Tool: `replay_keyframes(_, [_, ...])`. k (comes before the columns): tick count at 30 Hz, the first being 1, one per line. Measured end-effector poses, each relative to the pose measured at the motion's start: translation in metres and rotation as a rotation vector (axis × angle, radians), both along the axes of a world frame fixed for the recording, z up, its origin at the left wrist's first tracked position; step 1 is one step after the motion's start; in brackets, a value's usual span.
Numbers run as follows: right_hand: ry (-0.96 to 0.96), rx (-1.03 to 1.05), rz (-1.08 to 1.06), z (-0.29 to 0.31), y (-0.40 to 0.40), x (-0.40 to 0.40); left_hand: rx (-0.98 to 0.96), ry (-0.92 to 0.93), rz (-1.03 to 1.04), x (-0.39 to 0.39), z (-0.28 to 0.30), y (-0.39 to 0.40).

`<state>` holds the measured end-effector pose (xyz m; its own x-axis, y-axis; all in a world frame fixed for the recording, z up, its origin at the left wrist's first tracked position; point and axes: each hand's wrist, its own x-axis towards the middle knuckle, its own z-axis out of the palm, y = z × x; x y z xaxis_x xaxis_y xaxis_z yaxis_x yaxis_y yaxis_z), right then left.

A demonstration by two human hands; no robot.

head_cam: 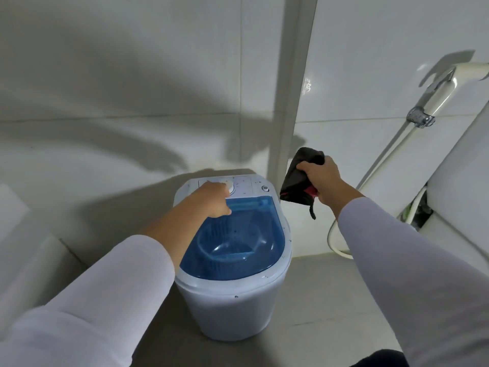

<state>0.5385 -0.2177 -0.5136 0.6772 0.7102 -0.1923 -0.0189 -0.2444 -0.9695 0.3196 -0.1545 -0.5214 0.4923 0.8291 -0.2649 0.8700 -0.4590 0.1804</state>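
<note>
A small white washing machine with a translucent blue lid stands on the floor by the wall. The lid lies closed, and a blue basket shows through it. My left hand rests at the back of the machine. Its curled fingers reach the white dial on the control panel and its thumb lies at the lid's rear edge. Whether it grips either one is hidden. My right hand holds a bunched black cloth with a red patch in the air, right of the machine's back corner.
White tiled walls close in behind and to the left, with a vertical white pipe in the corner. A spray hose hangs on the right wall above a white toilet. Grey floor lies around the machine.
</note>
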Motion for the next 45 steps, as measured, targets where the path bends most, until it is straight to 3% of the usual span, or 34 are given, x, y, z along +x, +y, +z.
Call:
replay_keyframes(5, [-0.623,-0.215,0.195,-0.012,0.034,-0.007,0.035,0.091,-0.020,0.013,-0.025,0.020])
replay_keyframes(10, [-0.908,-0.307,0.332,-0.028,0.064,-0.021,0.065,0.168,-0.055,0.019,-0.031,0.032])
replay_keyframes(18, [-0.968,-0.422,0.498,-0.044,0.094,-0.031,0.148,0.153,-0.075,0.017,-0.040,0.029])
replay_keyframes(37, [-1.169,-0.271,0.736,-0.046,0.059,-0.032,0.228,0.204,-0.079,0.021,-0.047,0.028])
replay_keyframes(45, [-1.107,-0.262,0.794,-0.049,0.045,-0.025,0.230,0.223,-0.079,0.020,-0.046,0.027])
